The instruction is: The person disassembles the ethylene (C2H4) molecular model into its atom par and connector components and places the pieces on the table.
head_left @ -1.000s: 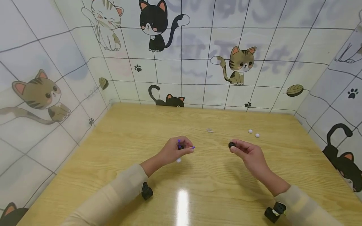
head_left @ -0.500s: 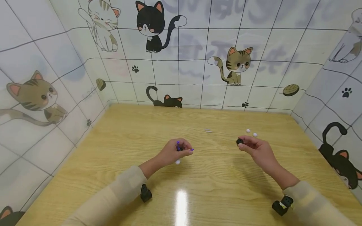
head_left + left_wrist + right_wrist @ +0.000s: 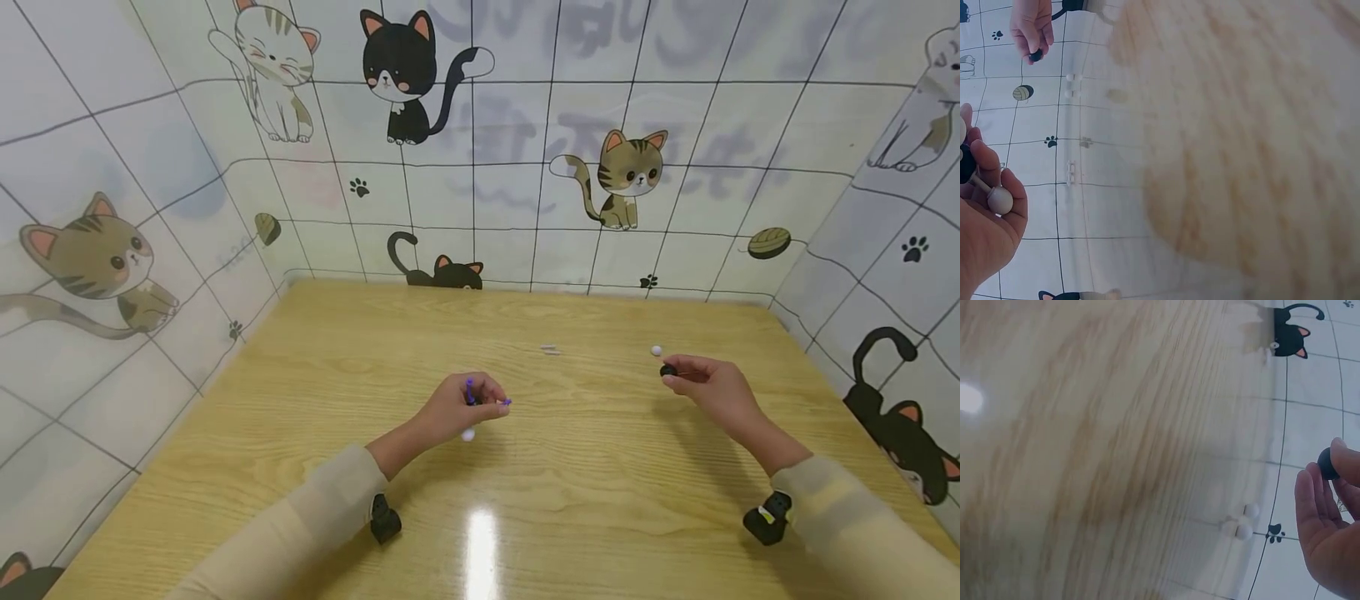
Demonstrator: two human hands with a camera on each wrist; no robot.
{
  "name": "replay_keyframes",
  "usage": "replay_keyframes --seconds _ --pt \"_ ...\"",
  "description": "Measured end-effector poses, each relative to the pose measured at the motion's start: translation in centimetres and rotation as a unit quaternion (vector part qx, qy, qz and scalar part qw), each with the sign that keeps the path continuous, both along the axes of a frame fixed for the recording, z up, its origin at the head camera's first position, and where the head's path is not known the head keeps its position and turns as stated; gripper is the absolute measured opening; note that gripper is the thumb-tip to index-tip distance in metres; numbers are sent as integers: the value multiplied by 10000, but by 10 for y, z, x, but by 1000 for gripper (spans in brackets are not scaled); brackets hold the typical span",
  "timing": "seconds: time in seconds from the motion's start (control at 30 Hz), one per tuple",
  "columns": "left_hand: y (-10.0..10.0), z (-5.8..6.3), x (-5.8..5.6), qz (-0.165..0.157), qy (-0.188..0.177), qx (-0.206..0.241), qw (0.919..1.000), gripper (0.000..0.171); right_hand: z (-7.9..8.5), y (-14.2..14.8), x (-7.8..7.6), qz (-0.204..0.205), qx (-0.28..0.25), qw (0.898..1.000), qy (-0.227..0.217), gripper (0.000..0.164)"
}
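My left hand (image 3: 459,410) holds a ball-and-stick molecule model above the table. In the left wrist view, the model's black ball (image 3: 966,165) sits between the fingers, and a short peg joins it to a white ball (image 3: 1000,200). Purple parts (image 3: 470,390) of the model stick out past the fingers in the head view, with a white ball (image 3: 468,435) below the hand. My right hand (image 3: 712,390) pinches a single black ball (image 3: 667,371) between thumb and fingertips, over the right side of the table.
One loose white ball (image 3: 656,351) lies just beyond the right hand; the right wrist view shows a second white ball (image 3: 1244,532) beside it. Small pale sticks (image 3: 551,350) rest near the middle back of the wooden table (image 3: 570,500). Cat-patterned cloth walls (image 3: 517,192) enclose the table's back and sides.
My right hand has moved to the right with the black ball, and now covers one of the two white balls in the head view. The left hand stays nearly in place.
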State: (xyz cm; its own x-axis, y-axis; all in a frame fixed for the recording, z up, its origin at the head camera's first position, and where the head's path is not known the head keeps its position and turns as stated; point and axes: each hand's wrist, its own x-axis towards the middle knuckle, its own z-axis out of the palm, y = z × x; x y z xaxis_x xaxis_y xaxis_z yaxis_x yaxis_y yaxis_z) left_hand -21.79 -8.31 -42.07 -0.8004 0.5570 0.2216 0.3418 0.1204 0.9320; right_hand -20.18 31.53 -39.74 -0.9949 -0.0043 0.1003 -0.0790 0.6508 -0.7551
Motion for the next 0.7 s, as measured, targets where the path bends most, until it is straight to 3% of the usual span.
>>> replay_keyframes --seconds 0.43,0.7 --pt "1 0 2 1 -53 -55 10000 7 -23 28 -17 -53 800 9964 -273 44" --pt "1 4 4 -50 -77 -50 9999 10 -27 33 -22 5 1172 9927 -275 39"
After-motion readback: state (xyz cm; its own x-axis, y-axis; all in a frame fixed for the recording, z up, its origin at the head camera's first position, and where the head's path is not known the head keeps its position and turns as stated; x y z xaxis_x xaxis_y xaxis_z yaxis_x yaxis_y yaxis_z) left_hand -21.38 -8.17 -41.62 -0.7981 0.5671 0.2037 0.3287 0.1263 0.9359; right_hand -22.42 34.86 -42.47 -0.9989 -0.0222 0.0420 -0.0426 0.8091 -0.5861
